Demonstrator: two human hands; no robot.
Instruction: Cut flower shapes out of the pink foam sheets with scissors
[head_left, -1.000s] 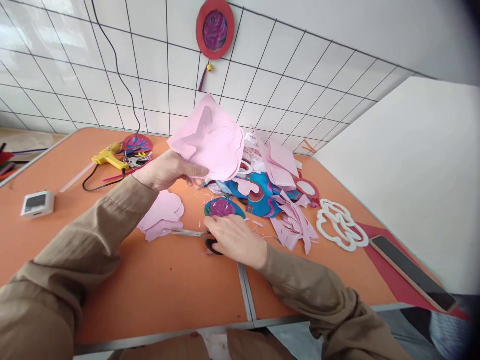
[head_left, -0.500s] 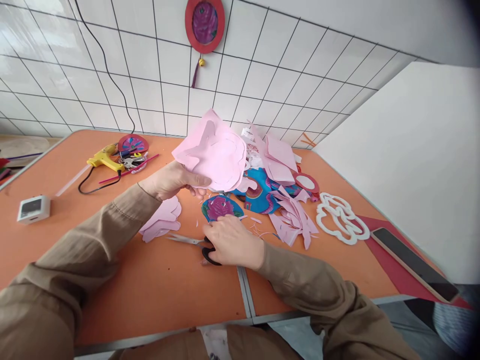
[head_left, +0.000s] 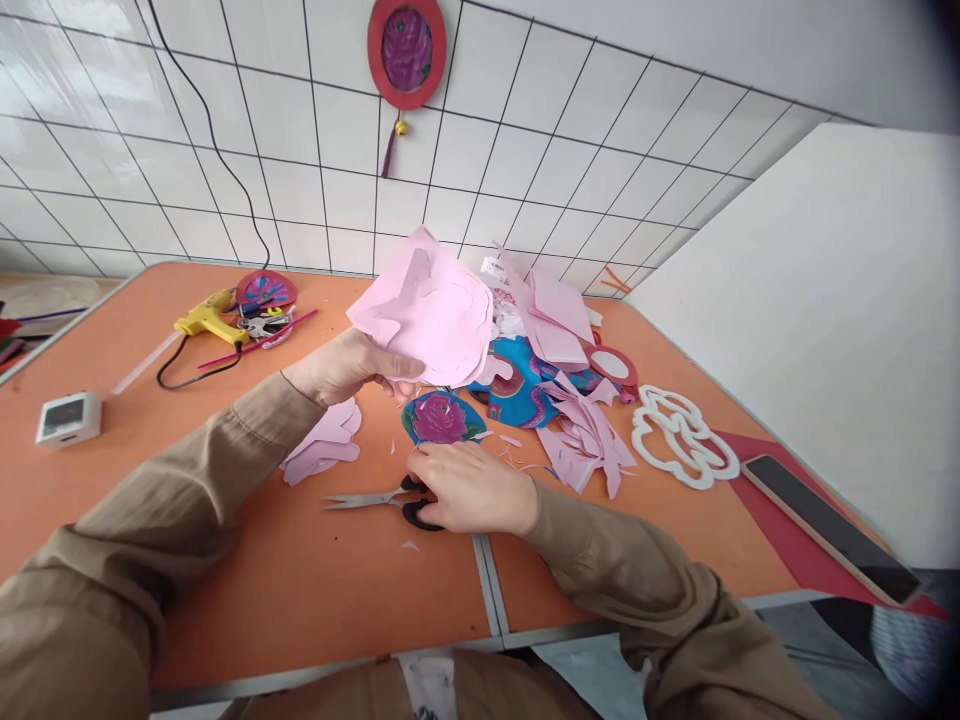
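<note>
My left hand (head_left: 360, 365) pinches pink paper (head_left: 439, 310) with a scalloped outline drawn or cut into it, raised above the table. Black-handled scissors (head_left: 367, 499) are in my right hand (head_left: 472, 487), low over the orange table (head_left: 330, 590). Their blades point left and stand slightly apart, away from the paper. Between the hands lies a round piece with a purple rose (head_left: 441, 416) on blue. Left of it, under my left wrist, are pink cut-out shapes (head_left: 326, 440). A small pink scrap (head_left: 409, 545) lies just below the scissors.
Pink paper strips (head_left: 589, 430), folded pink paper (head_left: 555, 315) and blue patterned fabric (head_left: 517, 380) pile up beyond my right hand. White cloud-shaped templates (head_left: 682, 437) and a phone (head_left: 829, 525) lie right. A yellow glue gun (head_left: 214, 318) and a small white box (head_left: 69, 418) are left.
My right hand has shifted slightly down and right, and the scissors' blades have swung lower. The left hand and pink paper have barely moved. The small scrap now shows below the scissors.
</note>
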